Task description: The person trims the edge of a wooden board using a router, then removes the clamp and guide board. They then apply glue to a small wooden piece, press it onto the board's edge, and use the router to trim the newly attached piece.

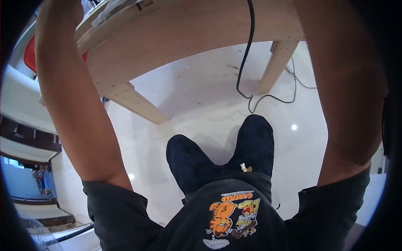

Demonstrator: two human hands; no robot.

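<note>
Both of my forearms reach up past the top edge of the head view, one on each side of a wooden workbench. My left hand and my right hand lie outside the picture, or at most a bit of one wrist shows at the upper left, so no fingers can be seen. What either hand holds or touches is hidden. On the bench's top edge at the upper left lies some clear plastic-like material, only partly in view. A black cable hangs down over the bench's front.
Two wooden legs stand under the bench. The cable runs on across the white floor near my knees. A red object is at the far left, above dark shelves.
</note>
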